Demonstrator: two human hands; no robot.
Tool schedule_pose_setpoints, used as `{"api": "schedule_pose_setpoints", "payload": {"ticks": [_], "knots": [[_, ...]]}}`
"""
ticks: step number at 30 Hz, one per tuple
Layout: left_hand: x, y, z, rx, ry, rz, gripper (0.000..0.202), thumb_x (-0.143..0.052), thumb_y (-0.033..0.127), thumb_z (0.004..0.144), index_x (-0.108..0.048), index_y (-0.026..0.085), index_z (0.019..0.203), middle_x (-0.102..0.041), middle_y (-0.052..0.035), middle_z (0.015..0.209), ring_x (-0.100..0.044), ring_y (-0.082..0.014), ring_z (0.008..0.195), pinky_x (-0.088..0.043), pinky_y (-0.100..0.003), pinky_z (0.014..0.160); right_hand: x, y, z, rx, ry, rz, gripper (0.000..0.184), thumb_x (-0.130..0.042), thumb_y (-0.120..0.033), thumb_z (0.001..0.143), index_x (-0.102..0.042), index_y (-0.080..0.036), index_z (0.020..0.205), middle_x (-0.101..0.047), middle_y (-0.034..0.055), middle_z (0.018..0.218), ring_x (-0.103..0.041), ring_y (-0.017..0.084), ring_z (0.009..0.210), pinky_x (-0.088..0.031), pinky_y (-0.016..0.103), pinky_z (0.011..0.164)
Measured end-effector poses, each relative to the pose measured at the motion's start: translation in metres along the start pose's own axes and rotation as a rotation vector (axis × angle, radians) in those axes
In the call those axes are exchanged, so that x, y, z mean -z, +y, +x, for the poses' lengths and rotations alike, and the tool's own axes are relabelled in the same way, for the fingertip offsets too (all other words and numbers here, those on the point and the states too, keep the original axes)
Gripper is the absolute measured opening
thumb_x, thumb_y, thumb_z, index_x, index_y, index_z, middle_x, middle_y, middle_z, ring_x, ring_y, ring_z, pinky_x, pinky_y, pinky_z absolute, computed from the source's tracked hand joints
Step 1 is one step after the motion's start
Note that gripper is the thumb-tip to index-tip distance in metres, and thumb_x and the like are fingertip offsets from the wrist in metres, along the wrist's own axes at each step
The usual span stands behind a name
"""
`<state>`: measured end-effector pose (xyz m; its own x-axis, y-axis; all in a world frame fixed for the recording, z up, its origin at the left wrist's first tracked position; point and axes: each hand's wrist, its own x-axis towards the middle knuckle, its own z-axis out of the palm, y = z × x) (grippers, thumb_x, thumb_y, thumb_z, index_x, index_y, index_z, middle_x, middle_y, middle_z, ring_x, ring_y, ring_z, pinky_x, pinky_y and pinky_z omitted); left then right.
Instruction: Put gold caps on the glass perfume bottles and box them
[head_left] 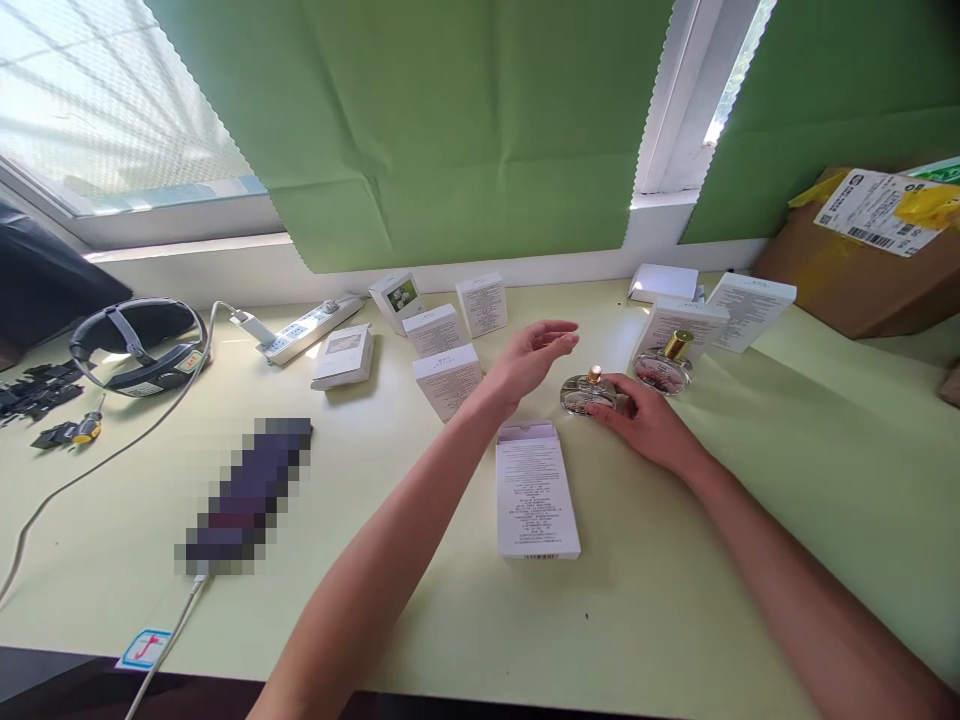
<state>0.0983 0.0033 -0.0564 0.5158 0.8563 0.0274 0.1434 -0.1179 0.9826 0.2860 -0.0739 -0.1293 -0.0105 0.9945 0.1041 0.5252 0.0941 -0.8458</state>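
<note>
My right hand [646, 424] grips a clear oval perfume bottle [577, 397] by its right side, thumb on the near face. The bottle has a small gold-coloured neck. Just left of it, my left hand [531, 358] holds nothing, its fingers stretched out to the right. A second perfume bottle [663, 370] with a gold cap stands beyond my right hand. Nearer to me, a white printed box [536, 500] lies flat, its far end open. Another white box [448, 380] stands behind my left forearm, which partly covers it.
Several white boxes stand along the back, among them a box with a flower picture [401, 296] and one at the right [752, 308]. A power strip [315, 328], headset [142, 350], screwdriver [86, 428] and blurred-out dark device [251, 495] with a cable are on the left. A cardboard carton [847, 270] sits back right.
</note>
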Motion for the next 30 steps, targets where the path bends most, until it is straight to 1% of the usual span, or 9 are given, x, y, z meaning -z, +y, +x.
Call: {"api": "schedule_pose_setpoints", "payload": {"ticks": [5, 7, 10, 12, 13, 20, 24, 27, 30], "knots": [[0.006, 0.004, -0.004, -0.084, -0.156, 0.45, 0.042, -0.057, 0.048, 0.089, -0.063, 0.02, 0.119, -0.062, -0.009, 0.126, -0.055, -0.023, 0.118, -0.042, -0.034, 0.096, 0.026, -0.01, -0.008, -0.058, -0.026, -0.104, 0.067, -0.07, -0.056, 0.076, -0.053, -0.03, 0.135, -0.063, 0.0061, 0.126, -0.054, 0.013, 0.063, -0.051, 0.034, 0.063], [0.008, 0.003, -0.006, -0.072, -0.229, 0.566, 0.051, -0.062, 0.051, 0.084, -0.059, 0.022, 0.126, -0.057, -0.0098, 0.132, -0.051, -0.025, 0.122, -0.04, -0.035, 0.099, 0.046, -0.015, -0.013, -0.055, 0.017, -0.154, 0.054, -0.072, -0.055, 0.074, -0.063, -0.031, 0.123, -0.066, 0.0043, 0.116, -0.052, 0.013, 0.062, -0.049, 0.032, 0.061], [0.007, -0.004, -0.004, -0.07, -0.29, 0.733, 0.053, -0.07, 0.047, 0.078, -0.059, 0.021, 0.123, -0.052, -0.011, 0.135, -0.045, -0.0278, 0.128, -0.034, -0.041, 0.106, 0.072, -0.013, -0.016, -0.025, 0.488, -0.066, 0.033, -0.062, -0.055, 0.083, -0.065, -0.023, 0.083, -0.06, 0.0018, 0.074, -0.048, 0.014, 0.06, -0.042, 0.03, 0.057], [0.004, -0.012, -0.002, -0.084, -0.273, 0.798, 0.045, -0.069, 0.046, 0.08, -0.061, 0.021, 0.117, -0.052, -0.0105, 0.134, -0.043, -0.0284, 0.128, -0.031, -0.044, 0.107, 0.08, -0.005, -0.013, -0.046, 0.751, -0.045, 0.033, -0.056, -0.054, 0.087, -0.056, -0.022, 0.08, -0.054, 0.001, 0.072, -0.048, 0.015, 0.064, -0.041, 0.03, 0.06], [0.002, -0.016, -0.001, -0.096, -0.251, 0.812, 0.041, -0.067, 0.047, 0.082, -0.062, 0.022, 0.114, -0.052, -0.0097, 0.133, -0.043, -0.0283, 0.128, -0.031, -0.044, 0.107, 0.08, 0.0, -0.011, -0.065, 0.771, -0.051, 0.031, -0.057, -0.052, 0.087, -0.056, -0.021, 0.084, -0.056, 0.0023, 0.077, -0.051, 0.015, 0.068, -0.042, 0.03, 0.063], [-0.004, -0.025, 0.003, -0.096, 0.016, 0.934, 0.03, -0.063, 0.036, 0.088, -0.063, 0.019, 0.112, -0.048, -0.0104, 0.137, -0.037, -0.0284, 0.133, -0.025, -0.045, 0.11, 0.059, 0.025, 0.002, -0.189, 0.368, -0.149, 0.061, -0.073, -0.053, 0.072, -0.061, -0.021, 0.123, -0.069, 0.0116, 0.115, -0.062, 0.027, 0.097, -0.046, 0.037, 0.08], [-0.003, -0.012, -0.003, -0.03, 0.073, 0.964, 0.043, -0.055, 0.035, 0.092, -0.052, 0.011, 0.128, -0.043, -0.0172, 0.141, -0.034, -0.0307, 0.135, -0.03, -0.041, 0.107, 0.056, 0.028, 0.003, -0.194, 0.361, -0.165, 0.059, -0.066, -0.051, 0.079, -0.061, -0.02, 0.128, -0.07, 0.0123, 0.112, -0.062, 0.029, 0.098, -0.047, 0.041, 0.082], [0.006, 0.013, -0.016, -0.052, 0.103, 0.976, 0.05, -0.05, 0.038, 0.094, -0.042, 0.011, 0.135, -0.046, -0.0179, 0.137, -0.046, -0.0301, 0.124, -0.039, -0.038, 0.096, 0.058, 0.022, 0.002, -0.169, 0.394, -0.084, 0.052, -0.07, -0.049, 0.077, -0.066, -0.02, 0.12, -0.071, 0.0109, 0.106, -0.063, 0.028, 0.093, -0.048, 0.042, 0.082], [0.021, 0.04, -0.031, -0.005, 0.012, 1.012, 0.037, -0.046, 0.043, 0.094, -0.055, 0.016, 0.118, -0.059, -0.0119, 0.118, -0.058, -0.0243, 0.096, -0.042, -0.034, 0.078, 0.058, 0.01, 0.0, -0.108, 0.408, 0.041, 0.048, -0.068, -0.049, 0.08, -0.066, -0.02, 0.119, -0.07, 0.0108, 0.111, -0.064, 0.025, 0.095, -0.051, 0.039, 0.082]]}}
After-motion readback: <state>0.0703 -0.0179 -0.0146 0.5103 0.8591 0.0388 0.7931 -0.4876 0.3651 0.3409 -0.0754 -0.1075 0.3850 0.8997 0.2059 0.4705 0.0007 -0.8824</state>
